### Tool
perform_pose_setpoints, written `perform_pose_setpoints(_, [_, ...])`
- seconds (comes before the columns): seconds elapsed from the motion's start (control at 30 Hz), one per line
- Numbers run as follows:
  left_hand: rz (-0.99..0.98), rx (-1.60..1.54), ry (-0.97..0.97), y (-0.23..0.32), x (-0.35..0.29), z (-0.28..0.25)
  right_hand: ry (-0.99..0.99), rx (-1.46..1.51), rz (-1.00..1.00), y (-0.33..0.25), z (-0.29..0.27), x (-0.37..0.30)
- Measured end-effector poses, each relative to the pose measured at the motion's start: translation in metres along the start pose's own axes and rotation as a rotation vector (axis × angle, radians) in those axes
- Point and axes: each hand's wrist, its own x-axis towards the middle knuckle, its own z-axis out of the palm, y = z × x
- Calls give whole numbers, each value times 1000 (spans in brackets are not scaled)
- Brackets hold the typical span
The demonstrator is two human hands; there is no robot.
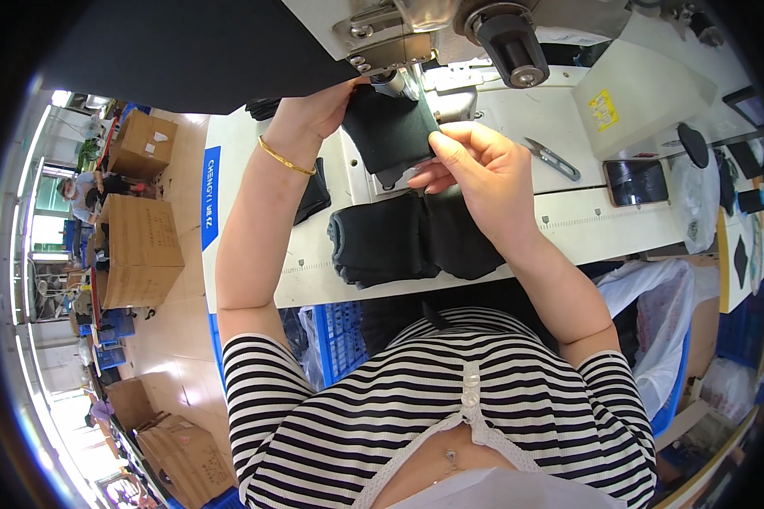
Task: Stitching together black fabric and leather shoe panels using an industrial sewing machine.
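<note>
A small black fabric piece [388, 129] hangs under the needle area of a sewing machine [388, 53]. My right hand [488, 170] pinches its right edge between thumb and fingers. At the fabric's upper left edge is my left hand [324, 110], a gold bangle on the wrist; its fingers are hidden behind the cloth and the machine, so their grip does not show. Just below the fabric, a folded black bundle [380, 242] and a second black bundle [463, 237] lie side by side along the table's near edge.
Thread snips [555, 160] and a dark phone [636, 183] lie right of my right hand on the white table [569, 216]. A large black panel [178, 55] covers the upper left. Blue crates [339, 339] stand below the table; cardboard boxes [140, 250] are on the left.
</note>
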Motion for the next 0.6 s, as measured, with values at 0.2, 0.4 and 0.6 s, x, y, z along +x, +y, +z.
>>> perform_pose_setpoints(0.2, [80, 425, 99, -8, 6, -10, 6, 29, -9, 2, 5, 4])
perform_pose_setpoints(0.4, [562, 1007, 380, -23, -52, 34, 5, 16, -2, 2, 2, 5])
perform_pose_setpoints(0.6, [644, 903, 135, -26, -81, 52, 18, -103, -111, 6, -1, -1])
